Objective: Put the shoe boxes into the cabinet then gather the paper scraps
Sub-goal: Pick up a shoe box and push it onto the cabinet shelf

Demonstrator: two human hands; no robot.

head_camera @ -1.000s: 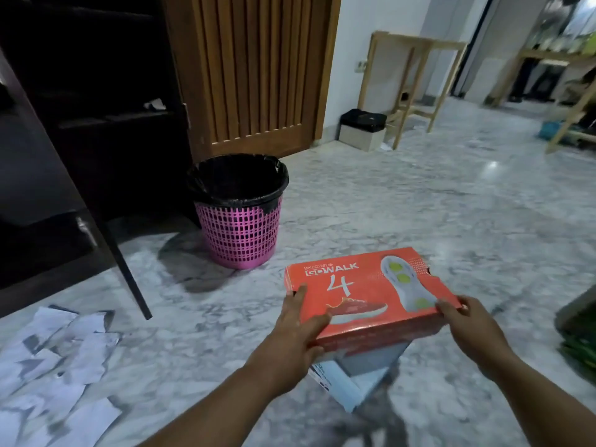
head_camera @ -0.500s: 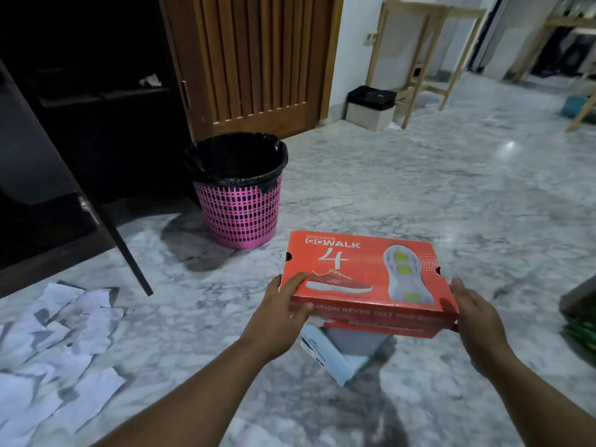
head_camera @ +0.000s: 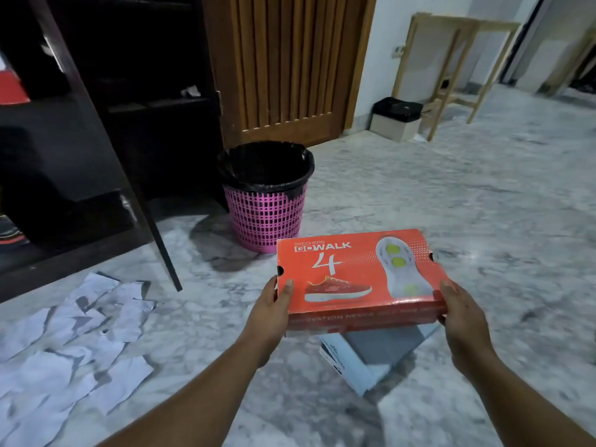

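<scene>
An orange shoe box (head_camera: pixel 354 269) with a printed shoe and sole on its lid is lifted above the marble floor. My left hand (head_camera: pixel 269 312) grips its left end, thumb on the lid. My right hand (head_camera: pixel 461 324) grips its right end. Under it a pale blue shoe box (head_camera: pixel 374 359) lies on the floor, partly hidden. Several white paper scraps (head_camera: pixel 74 343) are spread over the floor at the lower left. The dark cabinet (head_camera: pixel 106 108) stands open at the upper left, with its door edge (head_camera: pixel 154 233) jutting out.
A pink basket (head_camera: pixel 266 217) lined with a black bag stands next to the cabinet, in front of a slatted wooden door (head_camera: pixel 290 59). A small black-lidded box (head_camera: pixel 396 119) and a wooden frame table (head_camera: pixel 451 59) stand by the far wall.
Both hands have raised the orange box off the pale blue box and brought it level. The view has shifted so the cabinet and paper scraps show more at the left.
</scene>
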